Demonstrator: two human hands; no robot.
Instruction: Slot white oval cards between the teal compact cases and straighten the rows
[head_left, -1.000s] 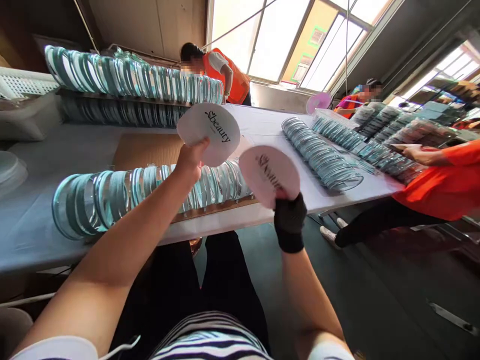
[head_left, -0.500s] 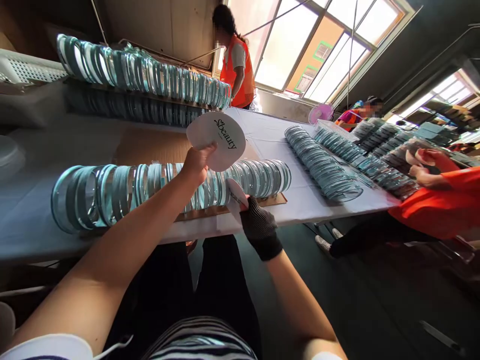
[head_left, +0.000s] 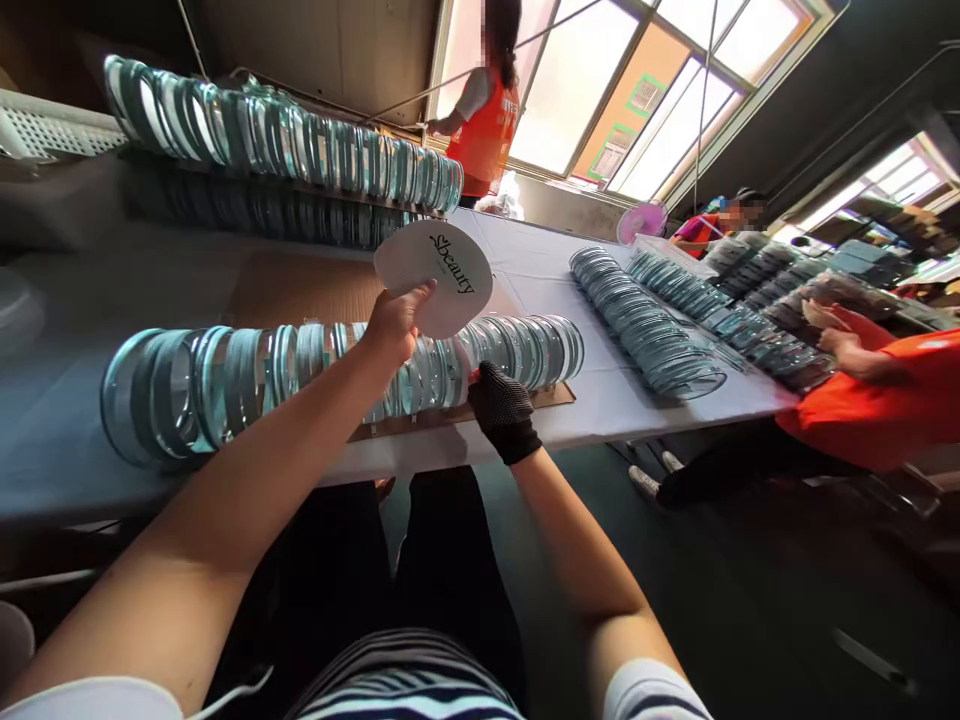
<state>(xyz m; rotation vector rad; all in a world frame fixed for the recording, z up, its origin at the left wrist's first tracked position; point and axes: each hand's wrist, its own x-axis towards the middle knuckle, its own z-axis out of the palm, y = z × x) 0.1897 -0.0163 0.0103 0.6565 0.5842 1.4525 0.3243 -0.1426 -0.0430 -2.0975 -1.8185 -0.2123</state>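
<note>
My bare left hand [head_left: 392,325] holds up a white round card [head_left: 435,275] printed "beauty", pinched at its lower edge. Below it a long row of teal-rimmed round mirrors [head_left: 225,385] stands on edge along a cardboard strip [head_left: 457,415] on the white table [head_left: 600,410]. My right hand [head_left: 501,405], in a black knit glove, presses against the row near its right part, fingers curled among the mirrors. Whether it still grips a card I cannot tell; none shows.
A second, longer row of mirrors [head_left: 285,140] runs along the table's far side. More rows [head_left: 645,325] lie at the right. A person in an orange vest [head_left: 487,120] stands by the window, and a seated person in orange [head_left: 870,390] works at the right.
My right hand has moved left and down from mid-air to the mirror row, and the pink-white card it held is out of sight. The left hand keeps its card raised.
</note>
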